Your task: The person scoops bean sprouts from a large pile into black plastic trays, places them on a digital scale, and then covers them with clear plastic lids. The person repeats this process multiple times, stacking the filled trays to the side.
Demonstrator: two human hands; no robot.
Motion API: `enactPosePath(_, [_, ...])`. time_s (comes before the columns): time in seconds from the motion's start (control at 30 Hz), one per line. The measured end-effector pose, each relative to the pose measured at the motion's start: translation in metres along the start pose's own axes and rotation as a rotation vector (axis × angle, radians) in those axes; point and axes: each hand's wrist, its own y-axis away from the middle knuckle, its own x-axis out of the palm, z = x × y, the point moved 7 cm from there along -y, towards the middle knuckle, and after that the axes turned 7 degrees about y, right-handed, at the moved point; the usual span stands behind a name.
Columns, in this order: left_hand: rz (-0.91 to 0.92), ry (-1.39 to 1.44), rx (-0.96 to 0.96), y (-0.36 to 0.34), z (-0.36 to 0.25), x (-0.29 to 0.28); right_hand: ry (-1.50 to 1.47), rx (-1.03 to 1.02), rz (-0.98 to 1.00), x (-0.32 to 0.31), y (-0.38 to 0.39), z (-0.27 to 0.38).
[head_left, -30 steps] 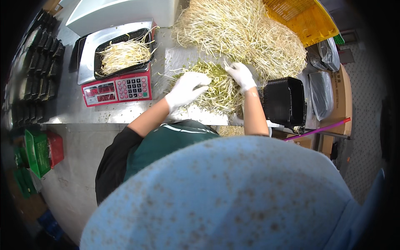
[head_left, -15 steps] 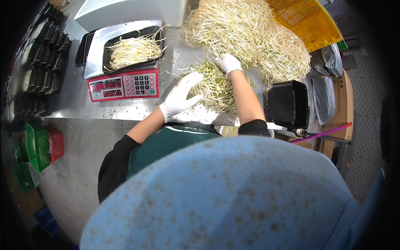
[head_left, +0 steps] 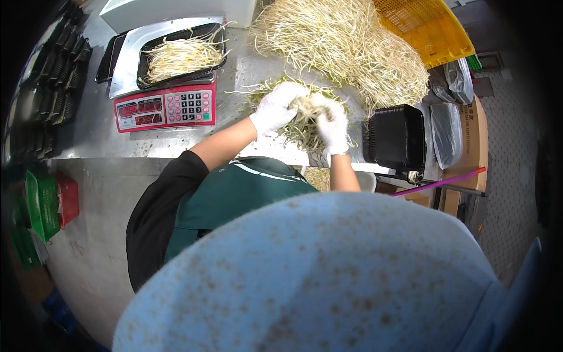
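Observation:
Both my hands wear white gloves and meet over a loose pile of bean sprouts (head_left: pixel 305 138) at the near side of the steel table. My left hand (head_left: pixel 280 107) grips one side of a small clump of sprouts. The other side of that clump is held by my right hand (head_left: pixel 333 127), its fingers curled inward. Some fingertips are hidden by the sprouts. Beyond my hands rises a large heap of bean sprouts (head_left: pixel 346 47). To the left, a black tray (head_left: pixel 141 71) filled with sprouts rests on a red scale (head_left: pixel 164 108) with a metal plate.
A stack of empty black trays (head_left: pixel 396 139) stands right of my hands. Behind it are a yellow crate (head_left: pixel 428 29) and a plastic-wrapped pack (head_left: pixel 447 135). Several filled black trays (head_left: pixel 56 88) line the far left. Green and red baskets (head_left: pixel 44 202) sit below the table edge.
My right hand has drawn back from the big heap's edge toward me. My left hand has moved right and up, and both now close on a clump of sprouts. The view has shifted slightly.

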Motion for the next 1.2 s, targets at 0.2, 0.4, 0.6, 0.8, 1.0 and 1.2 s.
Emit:
enactPosePath(0.2, [0.049,0.435,-0.208,-0.029,-0.021,-0.034,-0.509,0.218,0.092,-0.052,-0.044,0.031])
enactPosePath(0.4, [0.137,-0.221,-0.226,0.036,0.028,-0.038,0.205,-0.031,0.186,-0.034,0.023,-0.014])
enactPosePath(0.6, [0.264,-0.592,-0.409,0.061,0.043,-0.039,0.41,0.062,0.122,-0.022,0.106,-0.043])
enactPosePath(0.8, [-0.039,-0.05,-0.033,0.003,0.016,0.018,0.396,-0.295,-0.143,0.026,0.03,0.013])
enactPosePath(1.0, [0.055,0.347,-0.147,-0.04,-0.018,-0.023,-0.137,-0.092,-0.08,-0.047,-0.033,0.039])
enactPosePath(1.2, [-0.045,0.502,-0.28,-0.05,-0.026,-0.04,-0.338,0.2,0.236,-0.051,-0.052,0.021])
